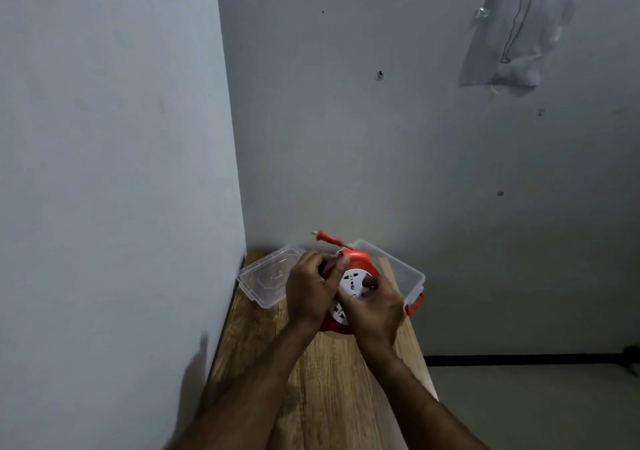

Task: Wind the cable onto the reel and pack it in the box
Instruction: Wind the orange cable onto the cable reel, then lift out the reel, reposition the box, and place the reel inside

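An orange cable reel [358, 262] with a white socket face [351, 285] is held upright over a wooden table [332, 373]. My left hand [310, 288] grips the reel's left side near its top. My right hand [372, 306] holds the white face, thumb pressed on it. A short red cable end with a red plug [325, 235] sticks out up and left from the reel. Behind the reel stands a clear plastic box [403, 269] with an orange latch [414, 306]. The reel's lower part is hidden by my hands.
The box's clear lid [266, 280] lies flat at the table's far left, against the left wall. Walls close the table in on the left and at the back. The table's right edge drops to a grey floor [536, 404].
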The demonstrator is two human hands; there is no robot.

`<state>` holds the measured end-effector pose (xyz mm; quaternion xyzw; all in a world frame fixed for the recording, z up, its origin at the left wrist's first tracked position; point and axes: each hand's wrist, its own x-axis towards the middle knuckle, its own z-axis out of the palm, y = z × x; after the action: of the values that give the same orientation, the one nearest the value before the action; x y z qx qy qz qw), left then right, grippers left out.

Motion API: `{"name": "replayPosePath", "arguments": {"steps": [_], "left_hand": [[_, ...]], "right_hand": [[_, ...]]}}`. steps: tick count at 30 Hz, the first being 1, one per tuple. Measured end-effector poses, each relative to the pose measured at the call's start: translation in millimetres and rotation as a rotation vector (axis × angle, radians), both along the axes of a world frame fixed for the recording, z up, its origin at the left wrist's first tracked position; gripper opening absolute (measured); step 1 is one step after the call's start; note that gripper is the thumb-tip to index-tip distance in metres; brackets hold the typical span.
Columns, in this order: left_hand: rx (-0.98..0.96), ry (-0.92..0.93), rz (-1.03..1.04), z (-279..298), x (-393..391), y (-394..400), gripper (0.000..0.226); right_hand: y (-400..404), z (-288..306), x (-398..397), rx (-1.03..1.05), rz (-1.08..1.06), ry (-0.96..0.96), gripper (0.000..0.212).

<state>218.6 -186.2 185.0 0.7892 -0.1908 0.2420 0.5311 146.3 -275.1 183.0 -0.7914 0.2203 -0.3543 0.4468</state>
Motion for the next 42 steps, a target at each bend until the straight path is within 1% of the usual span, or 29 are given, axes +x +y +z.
{"name": "replayPosePath", "arguments": {"steps": [2,4,8,12,15,18,20,22,24,26,27,29,31,33,36,39,42], "left_hand": [[0.001,0.006,0.028,-1.1,-3.0,-3.3,0.035],[0.015,-0.006,0.034,-2.0,-3.5,-4.6,0.037],[0.035,-0.029,0.025,-0.1,-3.9,-4.0,0.045],[0.066,-0.028,0.024,-0.1,-1.6,-6.0,0.039],[0.085,-0.033,0.026,-2.5,-0.5,-6.0,0.038],[0.060,-0.032,0.018,-7.5,-1.3,-5.1,0.039],[0.019,-0.022,0.024,-9.9,-1.0,-4.0,0.038],[-0.028,-0.002,0.042,-9.9,0.7,-3.0,0.032],[-0.063,0.008,0.052,-8.0,3.2,-2.7,0.027],[-0.087,0.015,0.053,-6.5,5.9,-2.5,0.028],[-0.098,0.025,0.053,-6.4,7.3,-2.1,0.030],[-0.130,0.051,0.052,-8.0,9.8,-1.2,0.031],[-0.184,0.095,0.049,-9.5,9.6,-1.5,0.029],[-0.238,0.146,0.052,-9.8,5.6,-3.3,0.030],[-0.288,0.214,0.049,-13.8,0.9,-7.8,0.036],[-0.303,0.262,0.053,-18.8,0.6,-7.1,0.032],[-0.319,0.321,0.055,-20.9,-0.9,-3.4,0.031]], "right_hand": [[2.3,-0.6,5.3,0.258,-0.082,0.064,0.055],[1.7,-7.1,10.8,0.409,-0.099,0.101,0.056],[1.4,-14.3,13.8,0.514,-0.112,0.108,0.052],[0.3,-11.8,15.3,0.631,-0.124,0.111,0.056],[0.5,-16.4,16.0,0.686,-0.108,0.106,0.057],[-0.8,-18.5,15.9,0.641,-0.083,0.135,0.057],[-3.1,-17.7,14.9,0.540,-0.031,0.144,0.054],[-5.2,-14.3,10.1,0.403,0.008,0.093,0.051],[-9.0,-8.7,2.4,0.232,-0.019,-0.003,0.038],[-16.7,-3.1,-3.9,0.116,-0.123,-0.130,0.017],[-22.5,-2.9,-4.6,0.115,-0.181,-0.184,0.012],[-34.7,-6.2,-3.9,0.231,-0.220,-0.234,0.014],[-42.0,-11.7,-2.7,0.363,-0.126,-0.223,0.017],[-42.1,-17.1,-2.4,0.441,0.003,-0.205,0.021],[-37.9,-25.0,-0.6,0.465,0.116,-0.177,0.031],[-34.9,-31.9,1.8,0.467,0.131,-0.160,0.036],[-33.2,-35.1,1.8,0.461,0.147,-0.156,0.035]]}}
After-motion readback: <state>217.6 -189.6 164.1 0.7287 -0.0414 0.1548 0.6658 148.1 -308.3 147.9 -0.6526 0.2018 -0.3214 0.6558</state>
